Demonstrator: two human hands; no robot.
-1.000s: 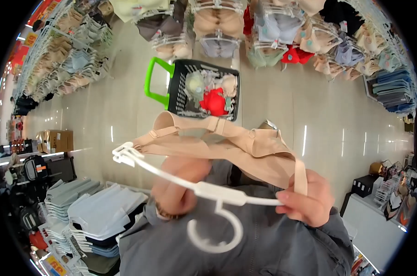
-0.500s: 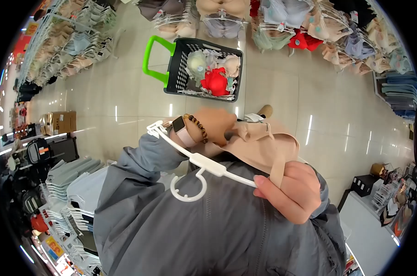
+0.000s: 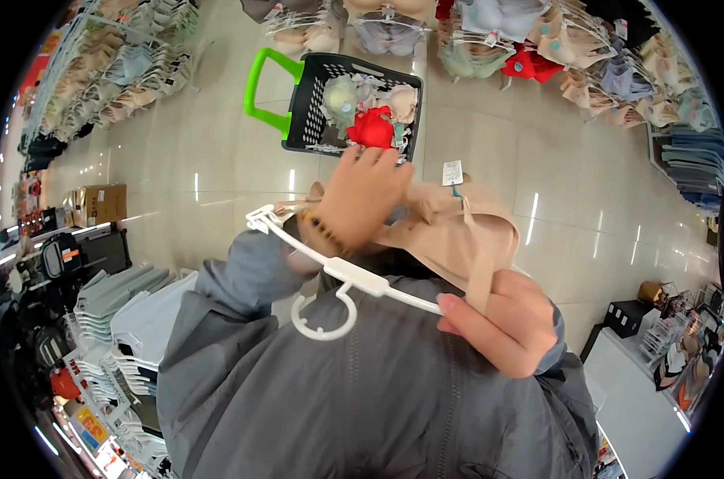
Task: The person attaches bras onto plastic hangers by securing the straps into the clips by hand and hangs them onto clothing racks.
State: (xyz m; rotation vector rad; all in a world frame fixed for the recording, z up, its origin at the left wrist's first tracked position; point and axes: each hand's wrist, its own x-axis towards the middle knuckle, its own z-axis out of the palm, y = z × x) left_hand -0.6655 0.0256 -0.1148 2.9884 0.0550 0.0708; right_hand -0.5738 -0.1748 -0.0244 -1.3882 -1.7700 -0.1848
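A beige bra point(image 3: 449, 243) hangs in front of my jacket, clipped to a white plastic hanger point(image 3: 354, 275) whose round hook points towards me. My right hand point(image 3: 509, 327) is closed on the right end of the hanger, with a beige strap running up from its fingers. Back upwards and fingers stretched forward, my left hand point(image 3: 368, 191) is over the left part of the bra, and its thumb is hidden. A beaded bracelet point(image 3: 323, 231) circles that wrist. From the bra's far edge sticks out a white tag point(image 3: 453, 173).
Ahead on the tiled floor stands a dark shopping basket point(image 3: 298, 120) with a green handle point(image 3: 254, 88), holding a red bra point(image 3: 371, 128) and other pale bras. Racks of bras point(image 3: 489, 36) line the far side. Hangers of clothes point(image 3: 130, 327) stand at left, and a white counter point(image 3: 633, 399) at right.
My left hand has moved forward and turned its back upwards, with its fingers stretching towards the basket. The white tag now shows upright. My right hand keeps its hold.
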